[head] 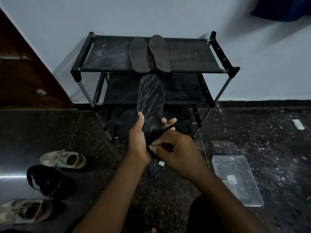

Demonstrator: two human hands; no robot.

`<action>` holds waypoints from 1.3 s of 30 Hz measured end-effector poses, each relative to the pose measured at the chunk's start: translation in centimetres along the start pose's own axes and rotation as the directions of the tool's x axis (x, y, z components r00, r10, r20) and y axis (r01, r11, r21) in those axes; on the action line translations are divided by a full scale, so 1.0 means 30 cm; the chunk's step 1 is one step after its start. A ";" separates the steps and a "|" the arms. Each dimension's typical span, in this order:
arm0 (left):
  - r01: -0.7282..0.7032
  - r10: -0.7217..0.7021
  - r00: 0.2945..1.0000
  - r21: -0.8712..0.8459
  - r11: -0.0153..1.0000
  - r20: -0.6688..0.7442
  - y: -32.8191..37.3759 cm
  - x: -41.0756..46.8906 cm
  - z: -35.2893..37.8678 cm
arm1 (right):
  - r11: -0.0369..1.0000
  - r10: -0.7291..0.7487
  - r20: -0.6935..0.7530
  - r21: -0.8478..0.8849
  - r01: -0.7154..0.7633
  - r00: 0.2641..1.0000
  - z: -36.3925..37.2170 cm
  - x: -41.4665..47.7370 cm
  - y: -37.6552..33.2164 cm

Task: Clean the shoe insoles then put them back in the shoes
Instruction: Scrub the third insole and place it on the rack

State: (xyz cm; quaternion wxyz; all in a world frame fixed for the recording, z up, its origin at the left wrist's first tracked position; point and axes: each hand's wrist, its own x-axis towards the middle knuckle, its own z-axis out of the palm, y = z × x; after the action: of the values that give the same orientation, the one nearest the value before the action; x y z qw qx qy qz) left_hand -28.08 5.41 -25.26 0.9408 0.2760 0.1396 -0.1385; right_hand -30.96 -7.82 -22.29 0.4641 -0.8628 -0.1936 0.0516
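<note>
step: insole (150, 101) held up in front of rack (107, 54), being scrubbed | left hand (138, 140) clamped round its middle | right hand (178, 153) pinched on small white piece (152, 147) at heel | tip: insole to be braced firmly, strokes overlapped toward toe

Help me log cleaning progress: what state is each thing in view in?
held insole: gripped by the left hand, streaked white.
right hand: pinches a small white piece against its lower part.
two insoles: flat on the rack top, out of shoes.
beige sneakers: on the floor, openings up.
black shoe: on the floor between them.
clear tray: open, on the floor.
</note>
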 end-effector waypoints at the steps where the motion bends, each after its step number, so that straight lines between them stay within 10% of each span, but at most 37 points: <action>1: 0.008 -0.008 1.000 -0.005 1.000 -0.001 0.000 -0.001 0.001 | 1.000 -0.013 0.021 0.008 0.013 1.000 0.003 -0.003 -0.005; 39: 0.046 -0.046 0.997 -0.007 0.999 0.062 0.001 -0.010 0.006 | 0.997 -0.011 0.090 -0.079 0.019 0.996 -0.024 -0.021 0.001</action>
State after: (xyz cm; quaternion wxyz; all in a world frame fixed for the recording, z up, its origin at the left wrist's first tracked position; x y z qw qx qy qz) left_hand -28.32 5.41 -25.00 0.9425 0.2641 0.1171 -0.1681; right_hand -31.34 -8.65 -21.96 0.4203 -0.8761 -0.2226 0.0789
